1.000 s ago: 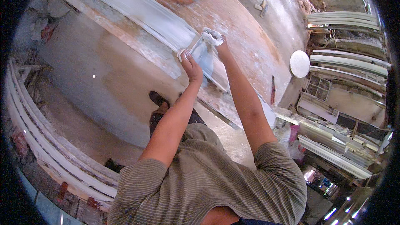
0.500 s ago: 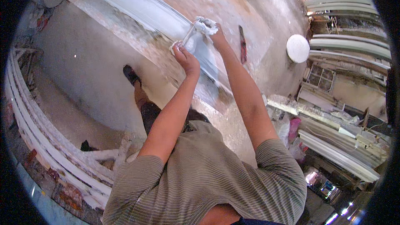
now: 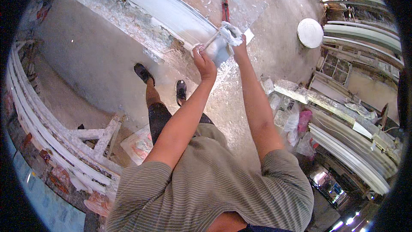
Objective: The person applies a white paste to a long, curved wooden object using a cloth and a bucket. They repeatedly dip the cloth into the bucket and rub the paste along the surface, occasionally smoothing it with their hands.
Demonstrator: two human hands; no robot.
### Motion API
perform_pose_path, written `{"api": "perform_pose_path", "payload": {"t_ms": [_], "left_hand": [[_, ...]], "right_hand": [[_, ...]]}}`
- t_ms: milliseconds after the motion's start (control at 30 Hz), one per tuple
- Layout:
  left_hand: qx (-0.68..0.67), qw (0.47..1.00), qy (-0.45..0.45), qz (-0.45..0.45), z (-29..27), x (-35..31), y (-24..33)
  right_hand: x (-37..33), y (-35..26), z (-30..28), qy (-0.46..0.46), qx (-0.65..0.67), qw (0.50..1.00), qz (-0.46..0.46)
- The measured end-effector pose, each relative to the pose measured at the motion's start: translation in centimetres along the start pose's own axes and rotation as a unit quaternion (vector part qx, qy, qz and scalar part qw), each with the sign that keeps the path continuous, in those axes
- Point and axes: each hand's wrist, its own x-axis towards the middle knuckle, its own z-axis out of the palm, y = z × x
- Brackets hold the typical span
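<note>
A long, smooth white plaster strip (image 3: 169,10) runs diagonally along a bench (image 3: 124,15) crusted with plaster. At its near right end, my left hand (image 3: 205,65) is closed on one end of a plaster-smeared tool, seemingly a profile scraper (image 3: 210,39). My right hand (image 3: 240,51) grips the other end, where a thick lump of wet white plaster (image 3: 231,33) clings and hides most of the fingers. The tool's exact shape is covered. Just beyond my right hand lies a tool with a red handle (image 3: 225,12) and a dark blade.
A round white lid or bucket top (image 3: 310,33) stands to the right. Long white mouldings (image 3: 349,157) are stacked on racks at the right, with plastic bags (image 3: 294,122) beside them. More pale lengths (image 3: 56,133) curve along the left. My shoes (image 3: 144,74) are on the floor beside the bench.
Both hands have slid right and slightly nearer along the strip with the scraper. My body has shifted too, and a second shoe now shows. The red-handled tool appears closer to my right hand.
</note>
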Motion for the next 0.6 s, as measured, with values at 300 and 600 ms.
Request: {"api": "perform_pose_path", "payload": {"t_ms": [300,600], "left_hand": [[0.046,0.993,-0.106,0.023,-0.3,-3.5,-1.2],[-0.065,0.963,-0.222,-0.136,2.4,-8.3,2.2]], "right_hand": [[-8.4,6.7,3.3,0.304,0.311,0.899,0.046],[-13.0,5.8,-0.2,0.254,0.384,0.879,0.12]]}}
